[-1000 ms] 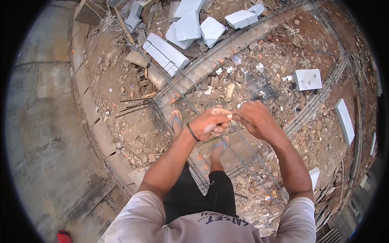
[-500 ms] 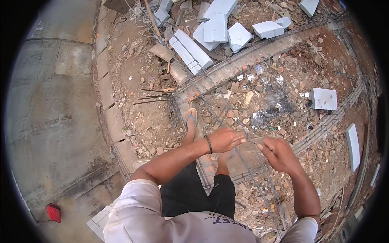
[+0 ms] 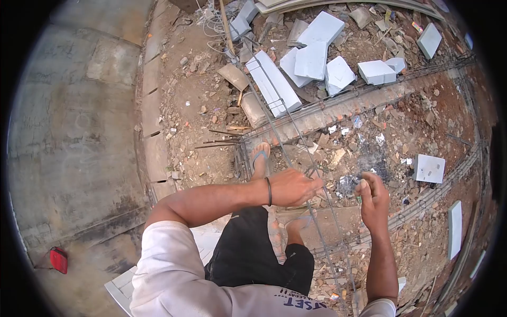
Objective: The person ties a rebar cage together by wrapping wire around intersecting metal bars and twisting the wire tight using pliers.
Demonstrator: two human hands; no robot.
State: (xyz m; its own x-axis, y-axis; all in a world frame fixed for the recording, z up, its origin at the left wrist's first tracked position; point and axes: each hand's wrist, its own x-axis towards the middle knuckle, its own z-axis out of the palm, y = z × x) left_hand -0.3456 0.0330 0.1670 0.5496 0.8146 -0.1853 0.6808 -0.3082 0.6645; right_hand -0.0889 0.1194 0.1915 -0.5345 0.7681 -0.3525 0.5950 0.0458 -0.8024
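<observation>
Two long, thin steel rebars (image 3: 334,214) run slantwise in front of my body, joined by small cross ties. My left hand (image 3: 294,188), with a dark band at the wrist, is closed at these bars, gripping the steel near a small tie (image 3: 312,170). To the right of the bars, my right hand (image 3: 374,203) is raised and apart from them. Its fingers are curled towards the thumb; whether something small is between them cannot be made out.
White blocks (image 3: 310,61) lie in a pile at the top, and a longer block (image 3: 273,84) sits beneath the bars. Rubble covers the ground around a brick footing (image 3: 327,117). Rebar ends (image 3: 219,141) stick out near my sandalled foot (image 3: 260,154). A red bag (image 3: 58,260) rests on the concrete floor.
My right hand has come away from the rebar and moved up and to the right. My left hand stays at the bars. The whole view has shifted slightly.
</observation>
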